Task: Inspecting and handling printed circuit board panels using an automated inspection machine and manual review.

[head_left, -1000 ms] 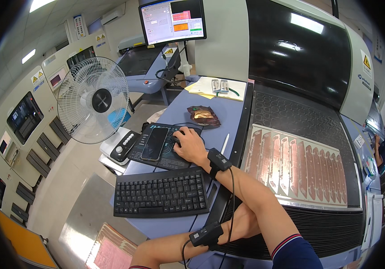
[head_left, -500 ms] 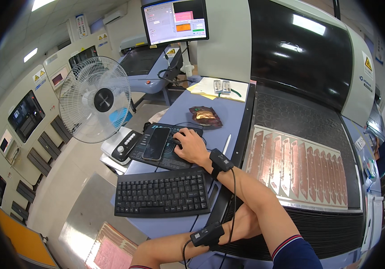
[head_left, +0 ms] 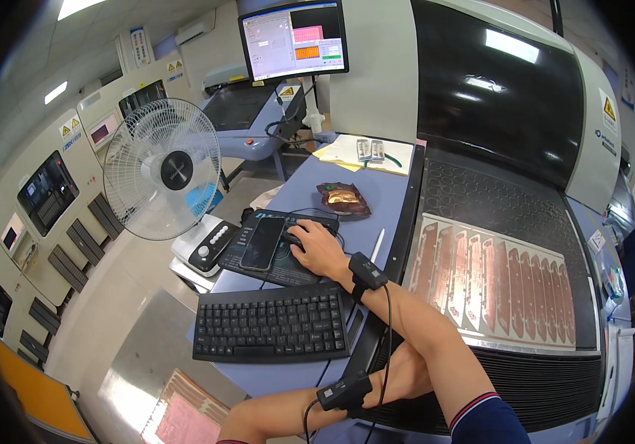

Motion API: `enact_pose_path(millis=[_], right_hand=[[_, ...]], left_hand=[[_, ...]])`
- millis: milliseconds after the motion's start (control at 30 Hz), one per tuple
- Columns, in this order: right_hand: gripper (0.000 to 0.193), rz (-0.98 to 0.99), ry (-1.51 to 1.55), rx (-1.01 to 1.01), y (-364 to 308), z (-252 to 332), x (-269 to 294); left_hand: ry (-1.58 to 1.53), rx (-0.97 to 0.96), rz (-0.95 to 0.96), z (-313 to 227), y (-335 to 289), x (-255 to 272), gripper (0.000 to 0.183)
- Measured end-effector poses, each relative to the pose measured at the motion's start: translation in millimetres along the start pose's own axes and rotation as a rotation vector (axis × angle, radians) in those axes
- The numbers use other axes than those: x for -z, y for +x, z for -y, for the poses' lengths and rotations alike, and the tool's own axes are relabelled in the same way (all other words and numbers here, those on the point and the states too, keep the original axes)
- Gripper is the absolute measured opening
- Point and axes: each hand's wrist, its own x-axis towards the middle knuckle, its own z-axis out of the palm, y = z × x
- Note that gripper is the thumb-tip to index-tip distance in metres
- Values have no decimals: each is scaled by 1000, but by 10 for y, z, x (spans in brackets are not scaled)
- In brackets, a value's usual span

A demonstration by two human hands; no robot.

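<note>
Fingers of the right hand (head_left: 319, 250) curl down over a dark computer mouse (head_left: 294, 238), clamped lightly on it — the mouse sits on a black pad (head_left: 280, 270) at the far end of the blue counter (head_left: 387, 194), just right of a dark phone (head_left: 262, 243) lying flat on the same pad. A black wrist sensor (head_left: 367, 272) is strapped behind the hand, its cable trailing toward the near edge. The left hand is hidden under the right forearm, so its fingers cannot be judged; only the left forearm (head_left: 288, 414) shows, low in the frame. A black keyboard (head_left: 271, 323) lies nearer, a monitor (head_left: 293, 41) stands at the far end, a white fan (head_left: 163, 170) to the left. Good mouse work here likely means small wrist movements — clear of the phone and cable.
</note>
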Motion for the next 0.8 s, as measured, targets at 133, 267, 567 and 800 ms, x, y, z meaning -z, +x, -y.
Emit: enact_pose_path(millis=[133, 267, 567, 800], right_hand=[[33, 18, 11, -10, 4, 15, 13], [33, 18, 19, 0, 18, 40, 3], [34, 5, 46, 16, 14, -19, -3], [34, 1, 37, 16, 15, 11, -1]], left_hand=[[67, -10, -7, 21, -19, -97, 31], [149, -18, -52, 43, -104, -304, 32], [171, -22, 268, -24, 37, 99, 46], [58, -58, -48, 17, 76, 152, 43]])
